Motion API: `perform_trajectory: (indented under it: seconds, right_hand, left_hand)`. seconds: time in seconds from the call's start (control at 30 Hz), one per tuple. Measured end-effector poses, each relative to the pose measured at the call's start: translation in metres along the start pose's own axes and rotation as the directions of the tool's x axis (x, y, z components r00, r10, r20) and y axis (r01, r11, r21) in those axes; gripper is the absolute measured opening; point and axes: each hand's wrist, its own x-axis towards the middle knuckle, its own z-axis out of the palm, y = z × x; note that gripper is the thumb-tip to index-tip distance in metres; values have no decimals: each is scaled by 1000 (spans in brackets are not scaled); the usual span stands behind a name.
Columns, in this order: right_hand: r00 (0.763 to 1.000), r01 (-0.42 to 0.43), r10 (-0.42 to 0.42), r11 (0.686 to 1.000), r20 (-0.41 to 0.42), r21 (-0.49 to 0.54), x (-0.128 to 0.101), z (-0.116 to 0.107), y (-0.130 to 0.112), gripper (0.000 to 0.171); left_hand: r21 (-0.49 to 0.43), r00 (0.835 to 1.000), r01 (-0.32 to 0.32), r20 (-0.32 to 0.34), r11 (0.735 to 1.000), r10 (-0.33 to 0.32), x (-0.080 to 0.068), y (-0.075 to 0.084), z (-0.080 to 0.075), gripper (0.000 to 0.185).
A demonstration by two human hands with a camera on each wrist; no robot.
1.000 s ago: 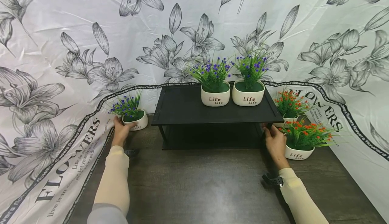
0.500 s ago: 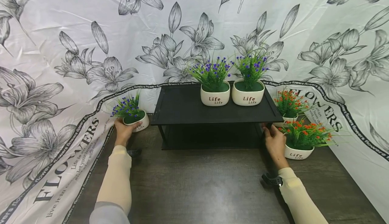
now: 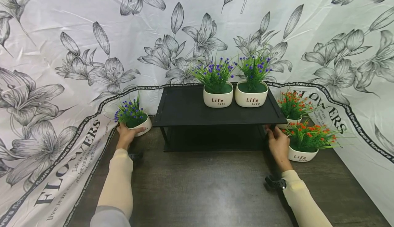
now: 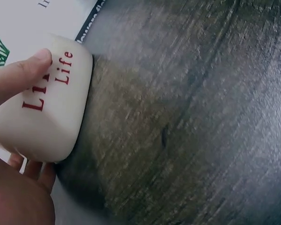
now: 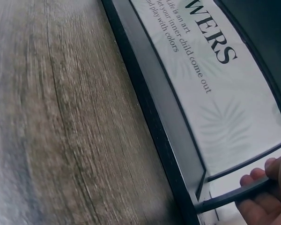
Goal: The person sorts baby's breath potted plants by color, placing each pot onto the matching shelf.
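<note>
We are gripping the black shelf (image 3: 215,117) at its right post with our right hand (image 3: 277,144); two blue-flowered pots (image 3: 218,98) are sitting on top. Our left hand (image 3: 126,134) is clasping a white pot (image 3: 140,124) of blue flowers at far left on the bench (image 3: 209,186), its plant cut off in the wrist view.

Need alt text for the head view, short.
A person's left hand grips a white pot of purple flowers on a dark wooden table, while the right hand holds a black two-tier shelf bearing two more purple-flowered pots. Two orange-flowered pots stand at right.
</note>
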Motion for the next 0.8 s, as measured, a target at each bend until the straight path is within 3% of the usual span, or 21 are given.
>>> perform_trajectory:
  seconds: [0.27,0.8]
  right_hand:
    - [1000,-13,13,1000,-23,-19,-1,3,-1,23]
    - [999,-48,48,998,-8,-34,2,5,-2,22]
  left_hand:
    - [-93,997,23,76,995,-16,-2,-2,1,130]
    - [-137,996,-81,-51,987,75,1,-11,6,120]
